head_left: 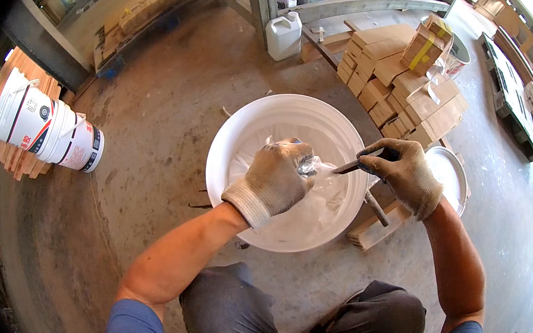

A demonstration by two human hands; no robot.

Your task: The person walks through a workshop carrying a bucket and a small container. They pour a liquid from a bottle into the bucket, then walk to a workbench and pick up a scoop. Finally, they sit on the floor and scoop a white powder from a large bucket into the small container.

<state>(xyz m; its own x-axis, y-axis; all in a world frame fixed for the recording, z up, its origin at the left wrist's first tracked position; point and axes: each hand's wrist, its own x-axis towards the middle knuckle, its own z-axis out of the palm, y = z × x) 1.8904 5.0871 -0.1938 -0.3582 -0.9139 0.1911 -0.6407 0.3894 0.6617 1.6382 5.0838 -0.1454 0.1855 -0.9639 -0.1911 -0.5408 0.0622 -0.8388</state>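
Note:
In front of my knees stands a round white bucket [220, 174] with a clear plastic bag [329, 186] inside, white material showing through it. My left hand [279, 175], in a beige work glove, is over the bucket, its fingers closed on a gathered part of the bag. My right hand [405, 173], also gloved, is above the bucket's right rim. It pinches a narrow dark knife-like tool [347, 168], whose tip points left toward the bag and my left hand. Whether the tip touches the plastic, I cannot tell.
Right of the bucket are a round white lid [454, 179], a short rod [378, 209] and a wooden block [378, 228]. Stacked wooden pieces [385, 68] stand behind. White labelled buckets [52, 127] are at left, a white jug [284, 37] at the back, a dark pallet [509, 96] far right.

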